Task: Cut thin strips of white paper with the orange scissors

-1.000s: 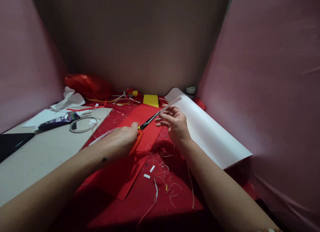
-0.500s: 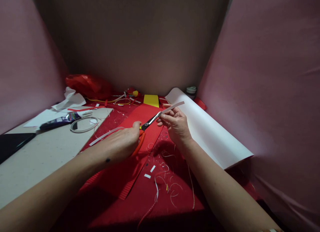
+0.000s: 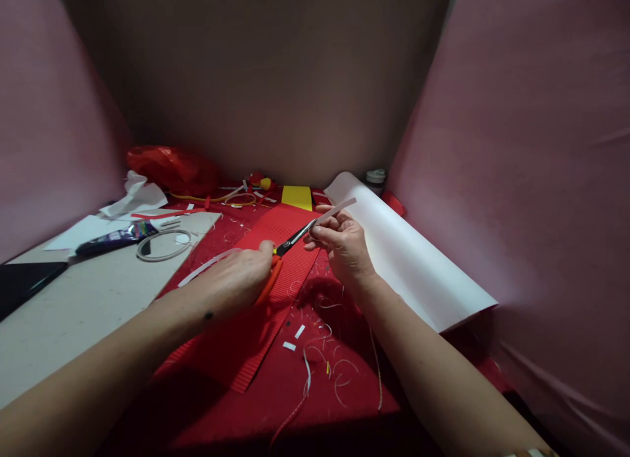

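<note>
My left hand (image 3: pixel 246 271) is closed on the orange handles of a pair of scissors (image 3: pixel 287 245), whose blades point up and to the right. A narrow white strip (image 3: pixel 340 209) is pinched in the fingers of my right hand (image 3: pixel 345 241). The scissor tips meet the strip's lower end beside my right fingertips; whether they touch it I cannot tell. Another pale strip (image 3: pixel 204 268) emerges behind my left hand; its other part is hidden. Beneath both hands lies a red corrugated sheet (image 3: pixel 266 312).
A grey-white board (image 3: pixel 88 312) at left bears a dark tube (image 3: pixel 115 239), a round ring (image 3: pixel 164 256) and a black flat object (image 3: pixel 29 286). On the right is a curled white sheet (image 3: pixel 413 260). Thread and paper scraps (image 3: pixel 289 345) litter the red cloth (image 3: pixel 315 411); a red plastic bag (image 3: pixel 172 168) sits behind.
Both hands, with the scissors and the strip, have shifted very slightly left. The scissor blades appear a little more closed near the strip. The view itself has moved a touch.
</note>
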